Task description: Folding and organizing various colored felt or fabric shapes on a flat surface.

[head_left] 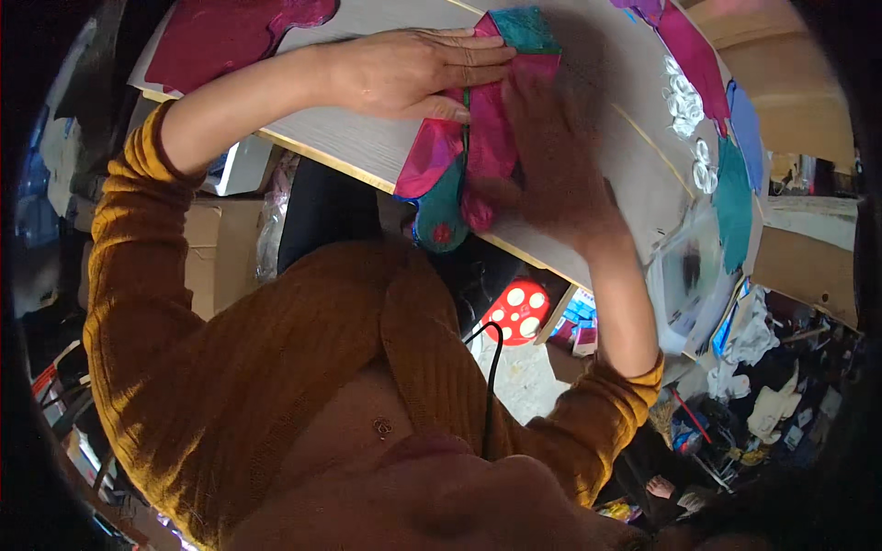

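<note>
A shiny magenta and teal fabric piece (490,138) lies on the grey table (634,197), its lower end hanging over the near edge. A teal flap with a small red patch (441,230) shows at that end. My left hand (404,73) rests palm down across the upper part, fingers stretched out to the right and thumb apart. On the right side, my right hand (560,170) lies over the fabric's edge, fingers pointing away and thumb spread to the left. It is shaded and slightly smeared, and hides part of the cloth.
More magenta fabric (225,41) lies at the far left. Along the right side are bundles of white cord (683,101), teal fabric (732,207) and a clear plastic bag (684,275). Below the table stand a red object with white circles (516,312) and a cardboard box (225,257).
</note>
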Demonstrator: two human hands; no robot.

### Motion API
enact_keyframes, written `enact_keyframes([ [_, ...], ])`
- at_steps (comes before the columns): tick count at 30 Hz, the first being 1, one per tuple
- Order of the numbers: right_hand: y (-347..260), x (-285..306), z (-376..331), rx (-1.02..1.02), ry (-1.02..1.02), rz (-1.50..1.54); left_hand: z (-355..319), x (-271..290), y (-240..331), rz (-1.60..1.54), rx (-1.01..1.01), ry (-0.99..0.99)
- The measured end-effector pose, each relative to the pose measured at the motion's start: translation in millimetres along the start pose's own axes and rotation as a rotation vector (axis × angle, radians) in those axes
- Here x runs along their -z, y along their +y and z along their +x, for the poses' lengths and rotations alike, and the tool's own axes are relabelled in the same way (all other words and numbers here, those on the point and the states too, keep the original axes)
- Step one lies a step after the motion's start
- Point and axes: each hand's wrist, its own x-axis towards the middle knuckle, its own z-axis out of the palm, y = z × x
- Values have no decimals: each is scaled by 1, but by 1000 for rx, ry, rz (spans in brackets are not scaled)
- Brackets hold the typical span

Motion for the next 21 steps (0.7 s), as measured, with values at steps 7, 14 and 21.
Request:
enact_keyframes([
  [7, -53, 17, -36, 124, -257, 202, 0, 0, 1, -30, -23, 33],
  [14, -31, 12, -30, 534, -105, 673, 0, -2, 0, -35, -29, 54],
  [21, -39, 9, 8, 322, -98, 291, 0, -2, -3, -31, -73, 69],
])
